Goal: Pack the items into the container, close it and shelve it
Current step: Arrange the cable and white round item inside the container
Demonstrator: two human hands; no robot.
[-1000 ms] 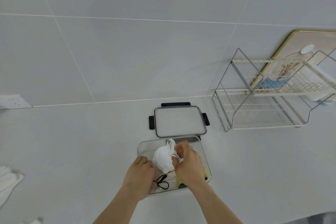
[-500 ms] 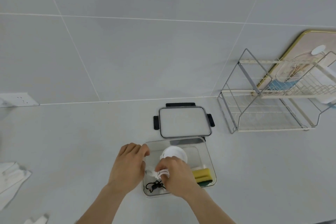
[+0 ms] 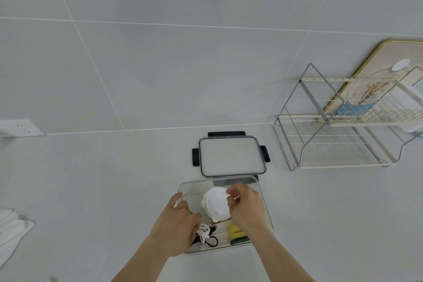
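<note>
A clear rectangular container (image 3: 183, 186) sits on the counter just in front of me. Inside it, a white cup-shaped mask (image 3: 215, 202) lies dome up in the middle. My right hand (image 3: 248, 209) curls its fingertips over the mask's right edge. My left hand (image 3: 175, 228) reaches into the container's left side, thumb near the rim, with its fingers closed on the mask's white straps (image 3: 203, 233). A black looped cord (image 3: 212, 241) and a yellow-green sponge (image 3: 235, 232) lie along the near wall. The lid (image 3: 231, 155), clear with black clips, lies flat behind the container.
A two-tier wire rack (image 3: 332, 144) stands at the right against the tiled wall. A gold-rimmed board (image 3: 375, 57) leans behind it. A wall socket (image 3: 19, 128) is at the far left, and a white cloth (image 3: 11, 231) lies at the counter's left edge.
The mask went from being held above the container to lying inside it. My right hand shifted to the mask's right edge, and my left hand moved down onto the straps.
</note>
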